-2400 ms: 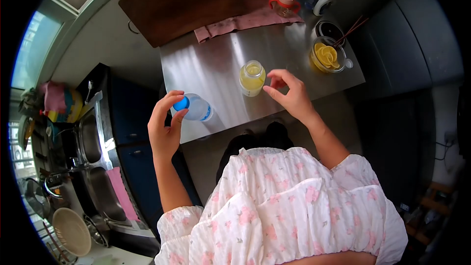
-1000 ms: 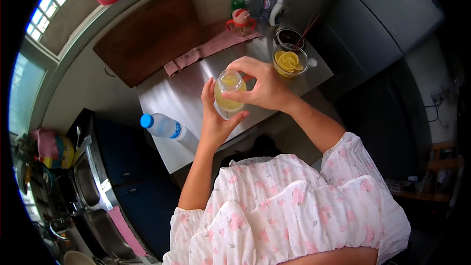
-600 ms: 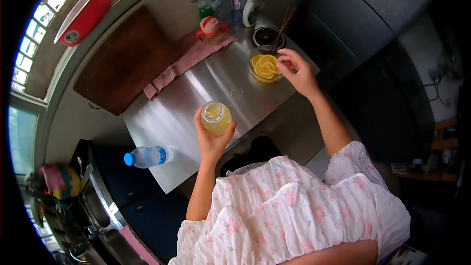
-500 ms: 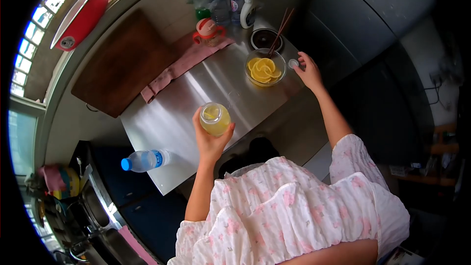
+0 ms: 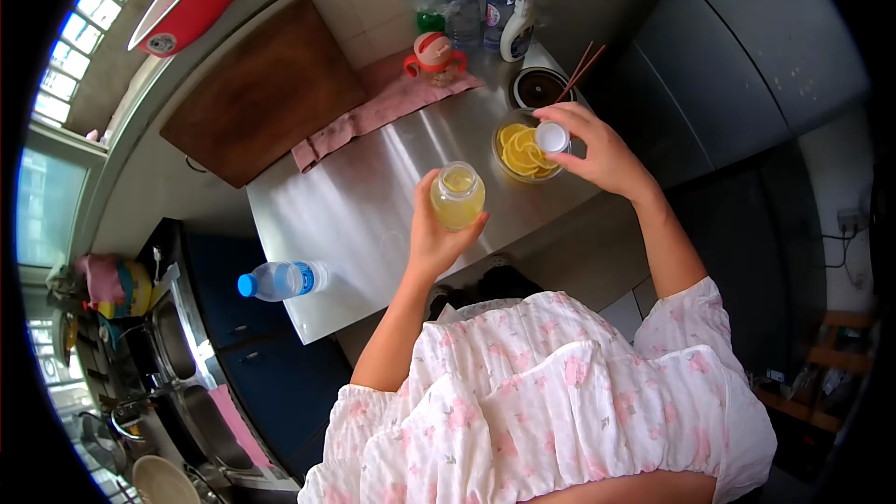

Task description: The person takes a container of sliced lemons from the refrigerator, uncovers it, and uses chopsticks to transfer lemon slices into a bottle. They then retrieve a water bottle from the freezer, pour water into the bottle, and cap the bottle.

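My left hand (image 5: 442, 238) is wrapped round a clear glass jar (image 5: 457, 198) of pale yellow liquid, its mouth uncovered and facing up. Between the fingers and thumb of my right hand (image 5: 599, 151) is a small white lid (image 5: 552, 137), held with its hollow side towards me. Beneath that hand stands a glass bowl (image 5: 497, 160) of lemon slices (image 5: 519, 147), partly hidden by the hand and lid. A pair of brown chopsticks (image 5: 582, 71) leans up behind the hand; their lower ends are covered.
On the steel table (image 5: 373, 196) a water bottle (image 5: 280, 281) lies on its side at the left. At the back are a pink cloth (image 5: 364, 121), a red-handled cup (image 5: 434, 58), a spray bottle (image 5: 518, 23), other bottles and a round dark-topped object (image 5: 541, 89). A wooden board (image 5: 266, 93) leans against the wall.
My right hand has moved left with the lid, from beside the bowl to over it, turning the lid's hollow side into view. The view has shifted, and the jar appears further right and higher.
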Demonstrator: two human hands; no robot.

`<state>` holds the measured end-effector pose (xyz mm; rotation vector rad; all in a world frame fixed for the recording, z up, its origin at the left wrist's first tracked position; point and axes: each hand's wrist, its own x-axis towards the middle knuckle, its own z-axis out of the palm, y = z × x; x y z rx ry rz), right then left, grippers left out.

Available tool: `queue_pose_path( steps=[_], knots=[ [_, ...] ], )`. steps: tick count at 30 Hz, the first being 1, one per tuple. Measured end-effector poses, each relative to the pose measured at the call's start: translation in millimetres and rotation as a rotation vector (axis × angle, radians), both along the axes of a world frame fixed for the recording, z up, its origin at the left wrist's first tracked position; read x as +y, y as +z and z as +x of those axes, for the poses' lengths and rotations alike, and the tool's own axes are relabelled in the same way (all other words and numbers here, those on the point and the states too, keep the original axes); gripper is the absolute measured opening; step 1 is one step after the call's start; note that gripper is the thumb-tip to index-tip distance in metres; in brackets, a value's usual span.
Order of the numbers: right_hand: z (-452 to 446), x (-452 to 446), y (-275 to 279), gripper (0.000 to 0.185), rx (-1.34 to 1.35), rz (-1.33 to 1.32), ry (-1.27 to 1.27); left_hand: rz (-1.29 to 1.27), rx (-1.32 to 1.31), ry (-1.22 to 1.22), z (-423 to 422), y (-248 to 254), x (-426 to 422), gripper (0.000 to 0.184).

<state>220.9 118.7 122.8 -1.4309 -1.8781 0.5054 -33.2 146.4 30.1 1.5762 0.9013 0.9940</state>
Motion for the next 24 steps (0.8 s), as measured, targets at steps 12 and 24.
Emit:
queue_pose_path(
  steps=[12,24],
  knots=[
    [-73.9,34.7,66.0,0.035,-0.493,0.079,0.579,0.06,0.088,-0.093,-5.6,27.8,3.7,0.07],
    [-86.2,55.8,55.1,0.035,-0.628,0.102,0.356,0.09,0.073,-0.045,-19.2,29.9,16.8,0.069]
  ],
)
